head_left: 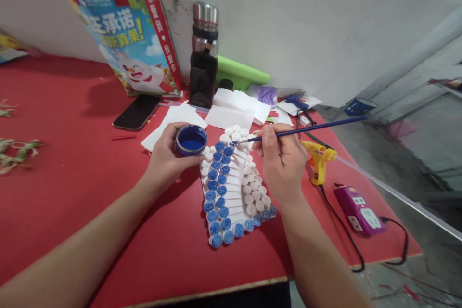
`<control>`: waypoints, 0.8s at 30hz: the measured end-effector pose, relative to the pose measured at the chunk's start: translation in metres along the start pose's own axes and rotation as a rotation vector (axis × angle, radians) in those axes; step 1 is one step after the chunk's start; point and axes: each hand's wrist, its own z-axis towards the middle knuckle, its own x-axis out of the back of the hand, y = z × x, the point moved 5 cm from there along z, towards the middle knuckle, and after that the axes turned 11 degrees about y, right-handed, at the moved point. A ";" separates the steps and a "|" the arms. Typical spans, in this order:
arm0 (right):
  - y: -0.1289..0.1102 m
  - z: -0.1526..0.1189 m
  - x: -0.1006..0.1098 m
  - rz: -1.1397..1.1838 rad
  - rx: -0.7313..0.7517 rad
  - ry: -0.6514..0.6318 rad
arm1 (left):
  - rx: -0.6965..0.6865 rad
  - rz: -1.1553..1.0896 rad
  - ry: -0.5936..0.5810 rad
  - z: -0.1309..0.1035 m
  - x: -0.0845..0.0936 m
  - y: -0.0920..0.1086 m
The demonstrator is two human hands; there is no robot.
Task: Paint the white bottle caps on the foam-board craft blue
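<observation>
My left hand [166, 156] is closed around a small pot of blue paint [191, 140], tilted toward me. Between the fingers of my right hand [283, 161] is a slim blue paintbrush [317, 126]. Its bristles touch a roll near the top of a craft piece [231, 192] lying on the table. Rolled paper discs cover much of that piece. Two columns on the left and a row along the bottom are blue, while other rolls are white or pale pinkish. White strips form a curved band down the middle.
On the red table [65, 192], a phone [136, 112], paper bag [144, 53], steel flask [205, 24] and white papers [233, 110] lie beyond my hands. To the right are a yellow glue gun [319, 159] and a purple power strip [359, 211] with cords.
</observation>
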 end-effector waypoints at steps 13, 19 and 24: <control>-0.001 0.000 -0.002 0.009 0.024 0.007 | 0.001 -0.006 0.005 -0.001 -0.001 -0.001; -0.002 0.001 0.000 0.001 0.039 0.011 | 0.006 -0.005 0.003 -0.001 0.000 0.000; -0.014 0.003 0.006 -0.072 0.127 0.067 | -0.003 0.001 -0.008 0.000 -0.001 0.000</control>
